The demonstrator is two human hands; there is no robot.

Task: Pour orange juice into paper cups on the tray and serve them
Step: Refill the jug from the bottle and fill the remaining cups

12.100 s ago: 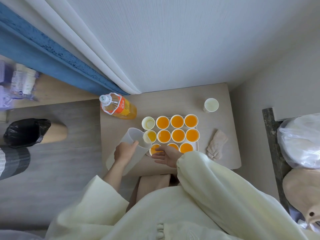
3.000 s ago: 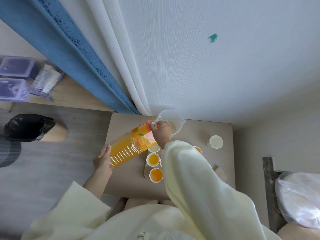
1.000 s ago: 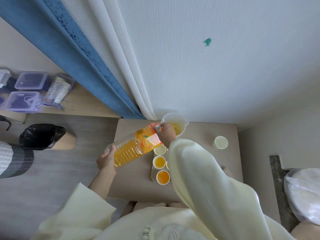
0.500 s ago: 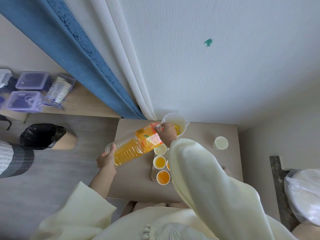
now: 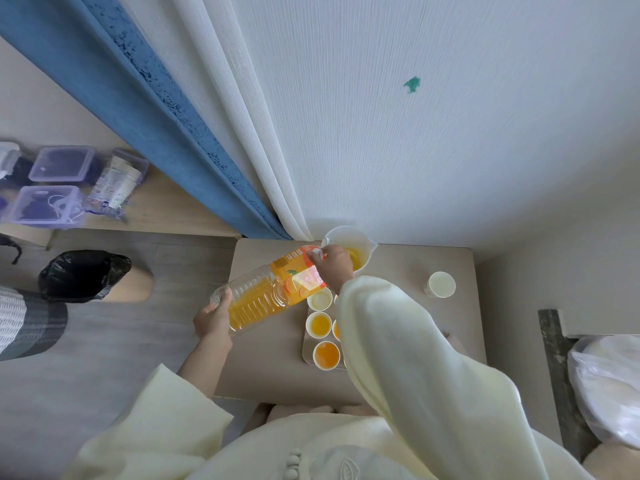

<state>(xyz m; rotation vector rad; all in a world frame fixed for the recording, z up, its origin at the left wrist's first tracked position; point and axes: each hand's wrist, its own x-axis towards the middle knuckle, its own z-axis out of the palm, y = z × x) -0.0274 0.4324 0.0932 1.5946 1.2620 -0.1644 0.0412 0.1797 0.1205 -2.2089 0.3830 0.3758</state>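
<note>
A large clear bottle of orange juice point(image 5: 263, 299) is tipped almost flat above the table. My left hand point(image 5: 213, 318) grips its base and my right hand point(image 5: 330, 263) holds its neck over a translucent white jug point(image 5: 348, 249) at the table's far edge. Orange juice lies in the jug's bottom. On the white tray point(image 5: 306, 351) I see a pale cup point(image 5: 319, 299) and two cups with juice point(image 5: 319, 324) point(image 5: 326, 355); my right sleeve hides the others. A lone paper cup point(image 5: 440, 285) stands to the right.
The beige table point(image 5: 270, 368) stands against a white curtain point(image 5: 381, 116) and a blue one point(image 5: 121, 98). A bin with a black bag point(image 5: 83, 275) stands on the floor at left. Plastic boxes point(image 5: 52, 188) lie on a low shelf. A white bag point(image 5: 609, 386) is at right.
Twelve seconds ago my left hand held the jug at the cups and the bottle stood on the table. Over the last second the bottle stays tilted over the jug, hardly moving.
</note>
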